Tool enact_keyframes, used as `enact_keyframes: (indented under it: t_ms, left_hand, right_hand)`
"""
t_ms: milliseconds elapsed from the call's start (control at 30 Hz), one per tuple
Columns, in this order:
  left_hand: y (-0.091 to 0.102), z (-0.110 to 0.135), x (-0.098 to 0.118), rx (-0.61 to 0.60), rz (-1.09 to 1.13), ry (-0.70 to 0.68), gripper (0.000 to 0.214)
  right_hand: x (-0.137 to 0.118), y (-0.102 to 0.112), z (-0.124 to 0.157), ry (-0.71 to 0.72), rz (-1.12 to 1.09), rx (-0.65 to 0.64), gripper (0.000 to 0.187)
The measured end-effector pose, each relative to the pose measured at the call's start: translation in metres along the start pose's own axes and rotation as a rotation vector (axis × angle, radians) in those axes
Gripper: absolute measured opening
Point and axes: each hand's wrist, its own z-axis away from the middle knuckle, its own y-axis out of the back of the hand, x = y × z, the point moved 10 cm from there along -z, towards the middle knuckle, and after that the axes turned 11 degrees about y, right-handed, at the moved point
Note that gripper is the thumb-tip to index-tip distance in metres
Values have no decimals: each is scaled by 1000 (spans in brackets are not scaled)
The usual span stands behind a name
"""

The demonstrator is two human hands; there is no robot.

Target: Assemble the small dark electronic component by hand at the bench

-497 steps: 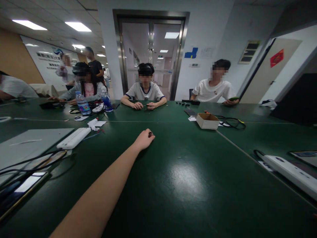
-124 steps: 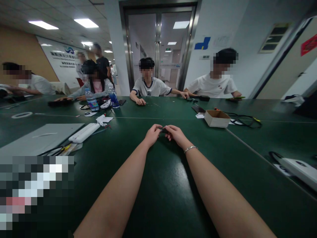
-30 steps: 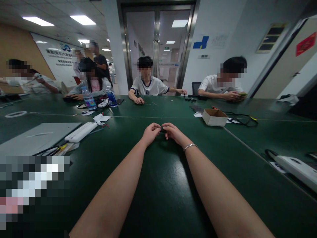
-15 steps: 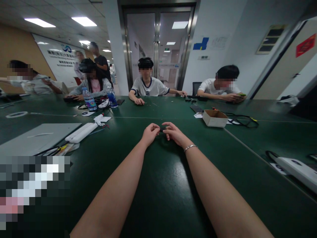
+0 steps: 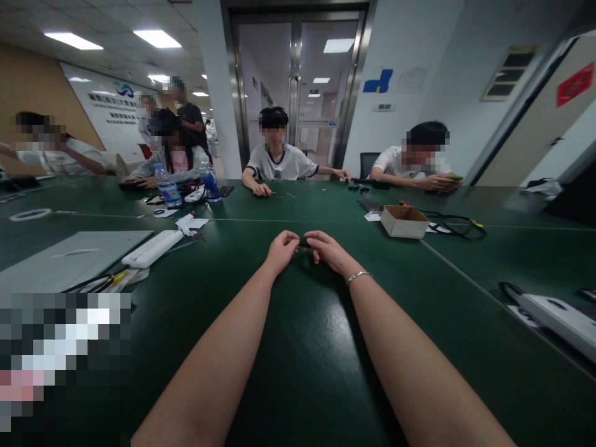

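Observation:
Between my hands, just above the dark green table (image 5: 298, 347), is a small black object (image 5: 303, 243), too small and dark for me to tell its kind. My left hand (image 5: 282, 251) pinches its left end with thumb and fingers. From the right, my right hand (image 5: 327, 251) closes its fingertips on the other end; its lower fingers curl underneath. A silver bracelet (image 5: 358, 277) circles my right wrist. The fingers cover much of the black object.
Left of my arms lie a white power strip (image 5: 153, 249) and a grey flat panel (image 5: 93, 248). Two bottles (image 5: 168, 188) stand further back. At right are an open cardboard box (image 5: 403, 223), black cables (image 5: 460, 226) and another white strip (image 5: 559, 320). Several people sit across the table.
My right fingertips have closed in on the black object, which shows a little more plainly between my hands. My left hand has barely moved.

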Motion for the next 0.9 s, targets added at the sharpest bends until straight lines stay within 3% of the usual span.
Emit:
enact_keyframes:
  t_ms: [67,233,367,500,600,733,900]
  left_hand:
    - [0,0,0,2,-8,-1,3]
    - [-1,-1,-1,-9,-25,6,5]
    - [-2,0,0,-12,-48,-10,5]
    - [-2,0,1,-14,-48,-9,6]
    - [-1,-1,-1,-12,-44,0,6]
    - [-1,-2,-2,-11,-51,-9,7]
    - [-3,1,1,-15,-48,-14,11]
  right_hand:
    - [0,0,0,4,-16,8,36]
    - [6,1,0,-54,15,6,17]
    - [3,1,1,-37,-30,11,27]
    - [7,2,3,-76,-39,7,24]
    - [4,3,2,-39,-48,15,36]
    - [7,1,2,-73,-62,1,22]
    - [2,-1,1,-24,-35,-22,34]
